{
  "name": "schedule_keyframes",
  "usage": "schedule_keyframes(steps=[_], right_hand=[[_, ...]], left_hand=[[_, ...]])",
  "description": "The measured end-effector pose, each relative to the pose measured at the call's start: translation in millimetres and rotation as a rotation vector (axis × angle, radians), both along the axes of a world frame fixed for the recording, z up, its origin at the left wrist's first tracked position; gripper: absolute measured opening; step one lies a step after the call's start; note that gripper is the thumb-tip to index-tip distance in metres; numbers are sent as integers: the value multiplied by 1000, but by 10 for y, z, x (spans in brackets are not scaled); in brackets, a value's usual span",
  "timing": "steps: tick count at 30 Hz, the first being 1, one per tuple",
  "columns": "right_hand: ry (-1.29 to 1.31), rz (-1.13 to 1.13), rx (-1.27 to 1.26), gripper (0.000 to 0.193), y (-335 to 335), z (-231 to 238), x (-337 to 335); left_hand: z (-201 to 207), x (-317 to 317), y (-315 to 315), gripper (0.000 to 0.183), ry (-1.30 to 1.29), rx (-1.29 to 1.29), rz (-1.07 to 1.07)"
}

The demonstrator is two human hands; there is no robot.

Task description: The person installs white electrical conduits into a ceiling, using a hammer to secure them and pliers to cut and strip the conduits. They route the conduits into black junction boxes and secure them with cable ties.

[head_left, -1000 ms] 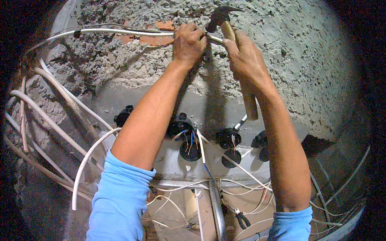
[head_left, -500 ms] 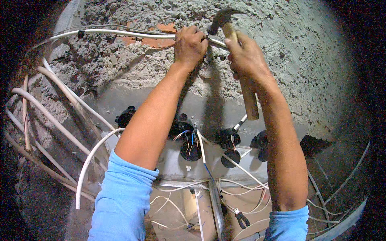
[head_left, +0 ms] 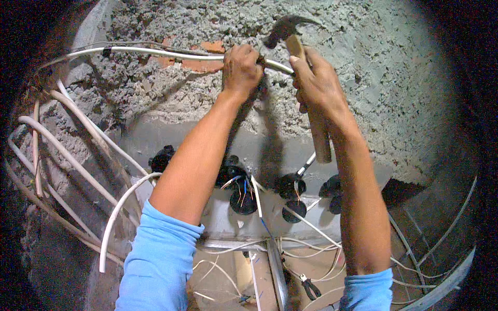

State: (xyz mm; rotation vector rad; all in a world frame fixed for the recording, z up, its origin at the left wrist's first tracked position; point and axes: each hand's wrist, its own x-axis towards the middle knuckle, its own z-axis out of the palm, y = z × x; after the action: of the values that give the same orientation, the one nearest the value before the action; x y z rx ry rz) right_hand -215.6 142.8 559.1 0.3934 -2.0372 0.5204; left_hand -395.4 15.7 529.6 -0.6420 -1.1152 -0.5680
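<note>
Against the rough wall (head_left: pixel 171 96), my left hand (head_left: pixel 242 70) is closed around a white cable (head_left: pixel 155 52) that runs across from the far left. Beside its knuckles a small dark piece shows, too small to make out. My right hand (head_left: pixel 321 83) grips the wooden handle of a claw hammer (head_left: pixel 319 140) below its dark head. The hammer head is raised just up and right of my left hand, apart from the wall fitting. Past my left hand, the cable continues toward my right hand, which partly hides it.
Black round electrical boxes (head_left: pixel 243 201) with loose wires sit in the wall below. Several pale conduits (head_left: pixel 72 150) curve out at the left. Lower down, pliers (head_left: pixel 310 286) lie among white cables (head_left: pixel 231 280) near a metal strip (head_left: pixel 277 272). A dark opening (head_left: pixel 402 193) is at the right.
The hammer head has tilted and moved slightly away from my left hand. My left hand stays at the cable, and the whole view has shifted a little.
</note>
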Motion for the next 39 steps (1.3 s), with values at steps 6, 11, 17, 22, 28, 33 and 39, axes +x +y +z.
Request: schedule_keyframes(steps=[6,11,17,22,28,33,39], right_hand=[[624,164,-225,35,-169,-97,-36],[13,-48,74,40,-169,-59,-68],[477,146,-162,35,-76,32,39],[686,-69,260,31,-145,-94,-247],[112,124,-110,31,-95,-23,46],[438,101,-217,38,-211,-111,1],[-63,41,3,43,-86,32,-82]], left_hand=[[-32,13,44,41,-110,51,-210],[-26,93,35,46,-193,64,-157],[-22,120,15,45,-221,62,-197],[-8,60,28,43,-185,76,-59],[-25,93,21,46,-183,78,-115],[-12,118,26,43,-191,78,-145],[25,120,-1,44,-197,53,-132]])
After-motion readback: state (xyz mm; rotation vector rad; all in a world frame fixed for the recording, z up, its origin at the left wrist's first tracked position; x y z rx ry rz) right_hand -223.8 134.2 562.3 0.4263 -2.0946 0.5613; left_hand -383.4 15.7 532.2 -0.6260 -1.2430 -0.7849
